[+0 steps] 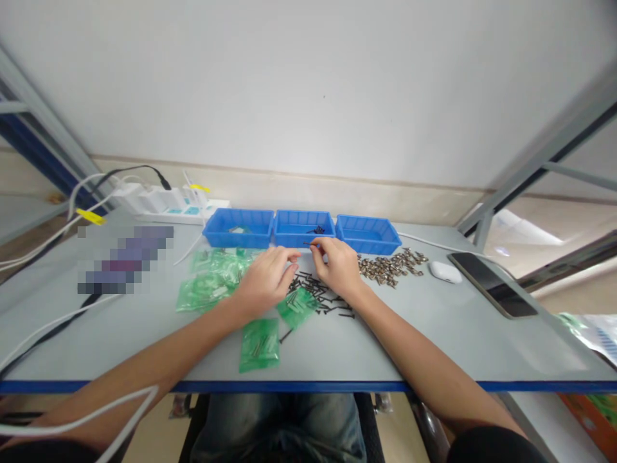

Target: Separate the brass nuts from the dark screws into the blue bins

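Nearest the camera, a white cable (129, 424) crosses the left forearm; raising that arm could snag it.

On the table (385, 360), one green bag (260, 345) lies near the front edge with a loose screw (285, 336) just beside it. A forearm brushing this screw could roll it off the edge.

Beyond, a second green bag (296, 308) lies against the dark screw pile (332, 302). Pressing the bag onto screw points could pierce its film.

The left hand (266, 280) is above the right side of the green bag heap (207, 280). Its thumb and fingers stand apart, with nothing visible between them.

The right hand (340, 267) pinches a slim dark piece (307, 244), probably a screw, though blur prevents certainty. The piece is in front of the middle blue bin (289, 239). A light fingertip hold could let it slip and fall short of the bin.

Brass-coloured fittings (394, 267) lie just beside the right hand. A sideways wrist sweep could push them into the dark screws and mix the two.

At the rear, dark pieces lie in the middle bin; the left blue bin (241, 240) holds a small packet.
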Available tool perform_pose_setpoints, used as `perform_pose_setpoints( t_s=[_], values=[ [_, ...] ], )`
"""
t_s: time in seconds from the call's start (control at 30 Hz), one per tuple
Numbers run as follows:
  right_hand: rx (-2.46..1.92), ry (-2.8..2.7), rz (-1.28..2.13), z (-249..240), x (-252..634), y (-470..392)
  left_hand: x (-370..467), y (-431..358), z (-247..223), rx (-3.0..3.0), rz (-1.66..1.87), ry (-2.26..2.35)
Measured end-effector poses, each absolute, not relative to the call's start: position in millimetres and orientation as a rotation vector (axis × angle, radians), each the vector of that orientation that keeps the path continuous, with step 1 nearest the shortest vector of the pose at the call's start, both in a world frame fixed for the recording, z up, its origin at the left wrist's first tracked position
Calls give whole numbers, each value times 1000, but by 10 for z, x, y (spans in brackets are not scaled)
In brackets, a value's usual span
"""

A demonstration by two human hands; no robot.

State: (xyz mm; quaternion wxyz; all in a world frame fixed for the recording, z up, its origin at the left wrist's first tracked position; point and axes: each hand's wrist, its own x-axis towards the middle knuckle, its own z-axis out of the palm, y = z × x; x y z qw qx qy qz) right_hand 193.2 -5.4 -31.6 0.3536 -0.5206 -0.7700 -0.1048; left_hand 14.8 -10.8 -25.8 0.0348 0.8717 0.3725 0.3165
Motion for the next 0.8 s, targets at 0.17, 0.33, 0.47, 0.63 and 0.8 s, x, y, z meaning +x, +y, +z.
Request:
perform_pose_setpoints(
  t_s=[0.17, 0.33, 0.47, 0.63, 0.8],
  values=[
    [-1166, -2061, -132, -217, 1928, -156, 106, -130, -89, 2638, 1181, 1141],
    [-1101, -2143, -75, -236, 1836, -222, 95, -101, -122, 2626, 1150, 1054],
    [-1076, -2180, -23, -274, 1797, -215, 53, -66, -173, 2610, 1108, 1067],
    [-1033, -2163, -53, -311, 1811, -203, 31, -43, -231, 2575, 982, 1092],
    [-1055, -2241, -166, -310, 1836, -188, 50, -38, -274, 2540, 878, 1095]
  ],
)
